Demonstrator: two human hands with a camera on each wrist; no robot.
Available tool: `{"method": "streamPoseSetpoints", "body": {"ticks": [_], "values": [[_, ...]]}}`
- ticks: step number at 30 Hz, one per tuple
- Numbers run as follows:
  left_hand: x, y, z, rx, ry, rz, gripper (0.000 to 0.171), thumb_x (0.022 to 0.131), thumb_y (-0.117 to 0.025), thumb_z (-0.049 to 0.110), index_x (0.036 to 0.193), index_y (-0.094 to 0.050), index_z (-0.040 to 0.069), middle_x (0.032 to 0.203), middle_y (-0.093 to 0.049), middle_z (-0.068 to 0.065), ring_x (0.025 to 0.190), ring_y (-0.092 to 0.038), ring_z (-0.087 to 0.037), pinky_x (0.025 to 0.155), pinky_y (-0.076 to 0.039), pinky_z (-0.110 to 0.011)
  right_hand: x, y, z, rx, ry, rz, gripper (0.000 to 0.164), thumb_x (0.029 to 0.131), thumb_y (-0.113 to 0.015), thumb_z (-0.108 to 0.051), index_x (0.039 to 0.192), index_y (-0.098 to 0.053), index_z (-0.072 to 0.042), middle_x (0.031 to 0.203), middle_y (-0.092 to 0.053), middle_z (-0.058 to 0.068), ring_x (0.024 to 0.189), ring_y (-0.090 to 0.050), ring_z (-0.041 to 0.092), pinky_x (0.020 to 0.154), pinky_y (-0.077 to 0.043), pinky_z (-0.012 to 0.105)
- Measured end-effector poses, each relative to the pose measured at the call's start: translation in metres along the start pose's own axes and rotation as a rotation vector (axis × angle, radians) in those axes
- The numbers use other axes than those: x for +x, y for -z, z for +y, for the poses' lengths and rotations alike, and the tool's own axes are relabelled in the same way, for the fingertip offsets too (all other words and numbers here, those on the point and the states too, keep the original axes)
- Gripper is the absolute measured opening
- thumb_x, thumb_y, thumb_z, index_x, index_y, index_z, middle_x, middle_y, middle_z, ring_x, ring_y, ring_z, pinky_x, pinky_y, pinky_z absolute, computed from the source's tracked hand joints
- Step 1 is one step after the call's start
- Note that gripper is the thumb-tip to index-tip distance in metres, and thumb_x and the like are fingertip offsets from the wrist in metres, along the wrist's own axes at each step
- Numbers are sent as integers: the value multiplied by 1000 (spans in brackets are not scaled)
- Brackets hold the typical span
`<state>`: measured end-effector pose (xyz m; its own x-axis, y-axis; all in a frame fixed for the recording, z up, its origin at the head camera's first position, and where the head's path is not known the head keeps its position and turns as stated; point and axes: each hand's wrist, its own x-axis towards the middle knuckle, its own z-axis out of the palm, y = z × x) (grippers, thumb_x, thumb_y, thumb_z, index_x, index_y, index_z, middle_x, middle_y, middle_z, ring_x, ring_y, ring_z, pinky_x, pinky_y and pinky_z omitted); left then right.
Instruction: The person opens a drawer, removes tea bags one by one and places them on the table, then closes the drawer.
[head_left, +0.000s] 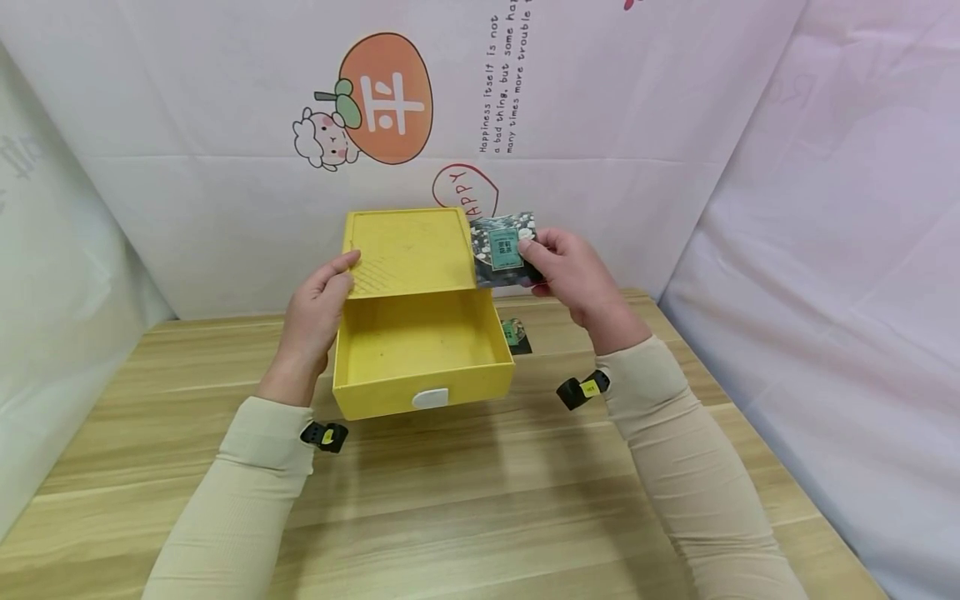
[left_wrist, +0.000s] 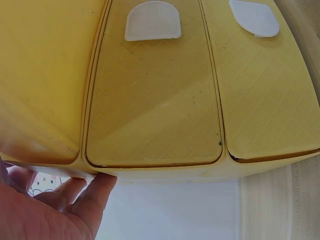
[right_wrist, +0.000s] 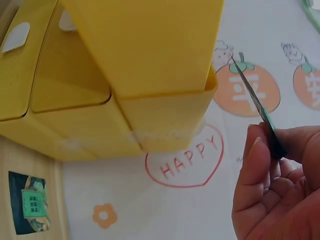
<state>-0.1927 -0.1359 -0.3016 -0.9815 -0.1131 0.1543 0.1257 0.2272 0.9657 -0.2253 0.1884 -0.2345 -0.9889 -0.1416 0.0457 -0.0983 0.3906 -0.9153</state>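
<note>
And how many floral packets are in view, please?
2: one packet in the right hand, another packet on the table beside the drawer unit; closed drawers might hide more.

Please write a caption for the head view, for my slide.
Left hand touches a yellow drawer unit, top drawer open; right hand pinches a floral packet.

From my end, I see a wood-grain table [head_left: 450, 525] with pale streaks, reaching back to a white cloth wall [head_left: 615, 100]. A crease runs across that cloth. On it I make out a printed orange fruit [head_left: 418, 83] bearing a white character, a little sheep [head_left: 322, 142] against it, lines of English writing [head_left: 497, 92] running upward, and a red heart [right_wrist: 185, 184]. My right wrist view adds an orange flower [right_wrist: 97, 216], printed lower down. Pale cloths [head_left: 67, 225] also line the left and right sides. The light looks soft, with blurred shadows [head_left: 555, 467] on the tabletop.
</note>
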Motion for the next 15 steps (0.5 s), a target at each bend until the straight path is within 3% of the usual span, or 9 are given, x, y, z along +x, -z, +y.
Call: {"method": "streamPoseSetpoints", "body": {"ticks": [8,15], "values": [[3,4,-3,-9,-4,-20,51,107,-39,37,156,-51,30,164,-42,11,142,-37,-20,102,-26,-45,6,5,17,10,-36,92,35,111,-48,-36,118,-58,-4,111,-65,12,80,-71,15,69,-57,22],[3,4,-3,-8,1,-16,50,107,-40,37,155,-52,30,164,-43,11,146,-36,-18,102,-26,-45,13,10,30,25,-78,109,32,112,-48,-35,110,-58,-4,105,-63,9,74,-69,14,62,-53,20]]}}
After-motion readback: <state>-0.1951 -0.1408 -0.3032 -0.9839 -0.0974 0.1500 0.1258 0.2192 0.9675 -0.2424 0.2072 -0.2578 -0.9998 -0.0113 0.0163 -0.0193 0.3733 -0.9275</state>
